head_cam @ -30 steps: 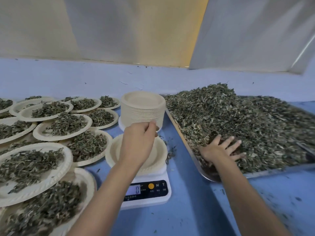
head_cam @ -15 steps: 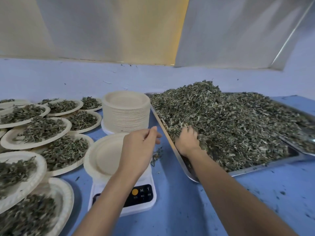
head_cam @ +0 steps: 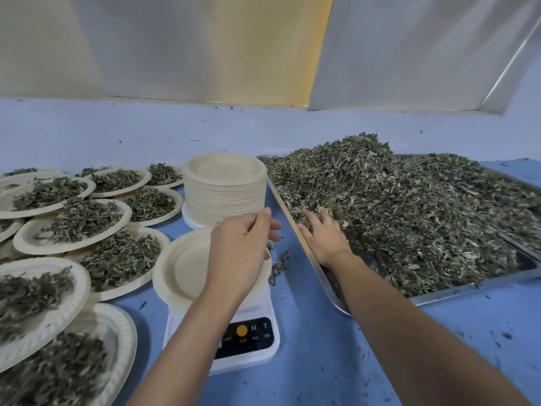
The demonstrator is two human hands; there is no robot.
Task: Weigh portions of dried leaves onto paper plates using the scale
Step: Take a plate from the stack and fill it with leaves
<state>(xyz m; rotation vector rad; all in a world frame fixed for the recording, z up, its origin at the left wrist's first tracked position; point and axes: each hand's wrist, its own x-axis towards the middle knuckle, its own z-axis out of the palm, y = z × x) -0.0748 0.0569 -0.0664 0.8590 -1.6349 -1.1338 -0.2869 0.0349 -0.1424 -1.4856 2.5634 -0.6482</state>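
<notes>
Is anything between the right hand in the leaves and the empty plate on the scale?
Yes. The left hand hangs over the right side of the plate, right on that path. The tray rim also lies between and must be cleared.

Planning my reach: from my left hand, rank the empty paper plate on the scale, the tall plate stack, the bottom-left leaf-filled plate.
1. Empty cream paper plate, under the left hand.
2. Paper plate stack, just beyond.
3. Leaf-filled paper plate, bottom-left.
</notes>
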